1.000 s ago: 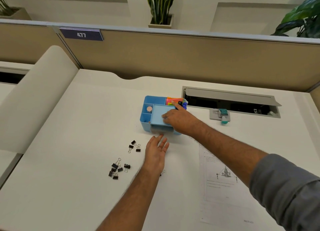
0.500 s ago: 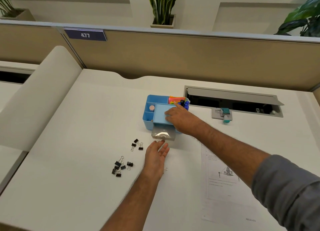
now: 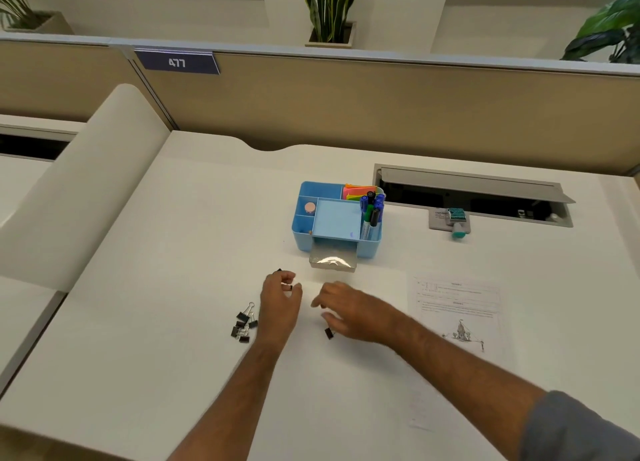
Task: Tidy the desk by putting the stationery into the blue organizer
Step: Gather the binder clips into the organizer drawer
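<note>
Hands over binder clips, near side of blue organizer (image 3: 304,230)

Left hand (image 3: 280,306) curls, pinching a binder clip (image 3: 290,287). Right hand (image 3: 356,313) hovers loosely open, empty, above another clip (image 3: 328,333). Organizer drawer (image 3: 333,263) stands open on the bench (image 3: 173,287).

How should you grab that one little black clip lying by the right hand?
Pinch the binder clip across its black body, coming straight down from above. It lies alone on the desk, just beside the right hand, with free space around it for fingertips.
</note>
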{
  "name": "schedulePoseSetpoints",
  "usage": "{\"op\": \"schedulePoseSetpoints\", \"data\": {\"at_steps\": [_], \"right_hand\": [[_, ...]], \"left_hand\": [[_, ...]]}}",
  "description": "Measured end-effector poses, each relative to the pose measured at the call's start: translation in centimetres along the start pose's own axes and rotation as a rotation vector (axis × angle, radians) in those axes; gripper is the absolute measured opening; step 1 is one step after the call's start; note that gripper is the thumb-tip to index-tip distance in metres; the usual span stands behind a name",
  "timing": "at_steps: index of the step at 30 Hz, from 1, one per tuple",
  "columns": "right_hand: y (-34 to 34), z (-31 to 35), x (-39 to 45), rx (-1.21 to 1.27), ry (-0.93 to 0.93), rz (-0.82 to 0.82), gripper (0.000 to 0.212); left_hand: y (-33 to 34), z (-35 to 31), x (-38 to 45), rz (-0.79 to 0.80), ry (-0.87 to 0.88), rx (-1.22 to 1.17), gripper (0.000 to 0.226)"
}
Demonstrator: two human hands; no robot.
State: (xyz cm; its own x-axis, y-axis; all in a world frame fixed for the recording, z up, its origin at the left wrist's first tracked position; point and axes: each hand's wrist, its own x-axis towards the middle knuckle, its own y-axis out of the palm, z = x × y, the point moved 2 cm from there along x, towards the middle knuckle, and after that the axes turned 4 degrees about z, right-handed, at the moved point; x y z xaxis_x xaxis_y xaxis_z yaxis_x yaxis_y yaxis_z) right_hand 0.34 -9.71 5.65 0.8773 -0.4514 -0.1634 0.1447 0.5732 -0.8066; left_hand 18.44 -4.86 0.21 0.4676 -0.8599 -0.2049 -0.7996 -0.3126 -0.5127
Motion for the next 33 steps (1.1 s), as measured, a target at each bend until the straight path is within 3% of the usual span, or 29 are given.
{"op": "schedulePoseSetpoints", "data": {"at_steps": [3,6,20,28,33], "right_hand": [[3.0,-0.7,-0.7,-0.022,0.011,0.059,0.036],[4.6,-1.6,-1.4,-0.047,0.021,0.09,0.037],[6.3,-3.5,-1.4,-0.117,0.068,0.082,0.018],[2.2,-3.8,-1.9,-0.006,0.186,-0.216,0.02],[-1.7,-3.9,-1.4,-0.001,0.241,-0.379,0.024]], "left_hand": [[-0.5,1.4,0.9,-0.026,0.118,0.229,0.032],[-0.6,2.0,1.3,0.001,0.129,0.312,0.036],[-0.1,1.9,1.7,0.004,0.147,0.393,0.016],[0.1,1.3,1.6,0.02,0.112,0.447,0.006],[0.2,0.8,1.4,0.039,0.111,0.404,0.019]]}}
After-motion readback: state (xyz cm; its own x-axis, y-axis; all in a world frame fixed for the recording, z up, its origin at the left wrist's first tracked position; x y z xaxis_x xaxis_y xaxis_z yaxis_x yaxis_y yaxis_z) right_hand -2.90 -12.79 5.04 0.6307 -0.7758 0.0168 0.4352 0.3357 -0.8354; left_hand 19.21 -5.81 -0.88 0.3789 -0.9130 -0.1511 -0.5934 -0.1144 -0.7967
